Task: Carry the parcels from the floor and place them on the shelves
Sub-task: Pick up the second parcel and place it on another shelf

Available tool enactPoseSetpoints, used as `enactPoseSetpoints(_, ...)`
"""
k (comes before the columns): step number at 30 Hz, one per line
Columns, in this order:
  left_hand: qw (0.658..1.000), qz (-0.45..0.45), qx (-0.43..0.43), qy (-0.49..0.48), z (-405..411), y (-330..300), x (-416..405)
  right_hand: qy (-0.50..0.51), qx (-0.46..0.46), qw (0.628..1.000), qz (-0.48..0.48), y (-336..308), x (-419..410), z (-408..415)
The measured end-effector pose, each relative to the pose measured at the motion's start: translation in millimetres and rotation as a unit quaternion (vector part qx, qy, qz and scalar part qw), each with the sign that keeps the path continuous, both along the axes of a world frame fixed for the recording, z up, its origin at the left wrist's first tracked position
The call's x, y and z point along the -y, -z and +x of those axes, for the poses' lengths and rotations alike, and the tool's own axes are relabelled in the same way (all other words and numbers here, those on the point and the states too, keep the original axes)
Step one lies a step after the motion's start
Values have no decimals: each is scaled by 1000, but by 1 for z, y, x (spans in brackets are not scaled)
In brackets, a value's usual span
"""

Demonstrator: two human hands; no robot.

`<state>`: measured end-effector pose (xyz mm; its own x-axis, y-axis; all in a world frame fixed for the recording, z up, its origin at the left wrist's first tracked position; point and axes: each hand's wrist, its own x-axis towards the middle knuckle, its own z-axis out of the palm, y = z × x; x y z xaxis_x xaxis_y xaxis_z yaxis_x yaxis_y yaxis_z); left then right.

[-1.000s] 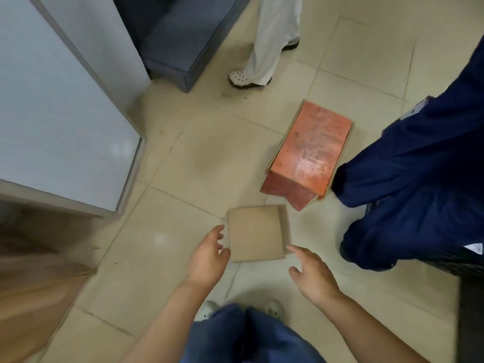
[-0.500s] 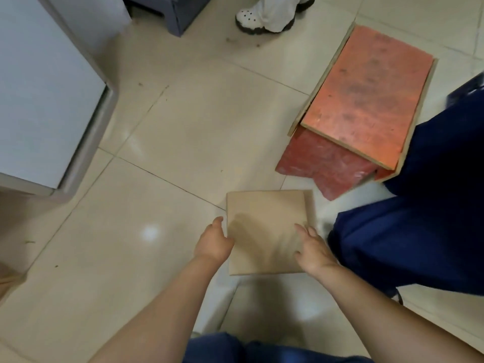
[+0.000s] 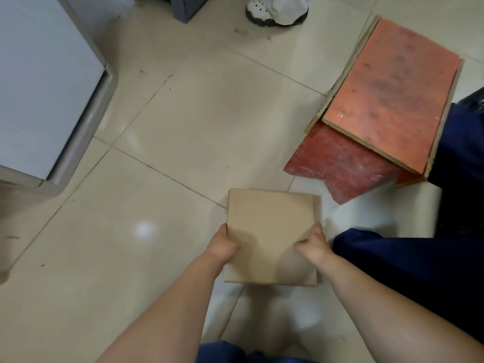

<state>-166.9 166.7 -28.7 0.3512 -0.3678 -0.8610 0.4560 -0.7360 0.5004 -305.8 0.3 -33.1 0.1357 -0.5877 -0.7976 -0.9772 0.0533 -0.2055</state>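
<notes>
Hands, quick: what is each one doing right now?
Left hand: closed on the left edge of the cardboard parcel.
Right hand: closed on the parcel's right edge.

Left hand (image 3: 222,246) and right hand (image 3: 313,246) clamp inward, forearms extended.

Plain tan parcel (image 3: 271,229), orange-red smudged board (image 3: 392,93), cream tiled floor (image 3: 199,121), white shoe (image 3: 258,11)
</notes>
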Motion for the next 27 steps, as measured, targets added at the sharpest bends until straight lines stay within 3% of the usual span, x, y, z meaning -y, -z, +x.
enactPoseSetpoints(8, 996, -25, 76, -45, 34, -134, -20, 93, 71, 993, -19, -121, -33, 27)
enactPoseSetpoints(18, 982, -73, 157, -70, 106, -393, -94, 133, 182, 972, -62, -369, -112, 95)
enactPoseSetpoints(27, 970, -127, 204, -41, 198, -545, -206, 189, 286, 936, -81, -558, -237, 182)
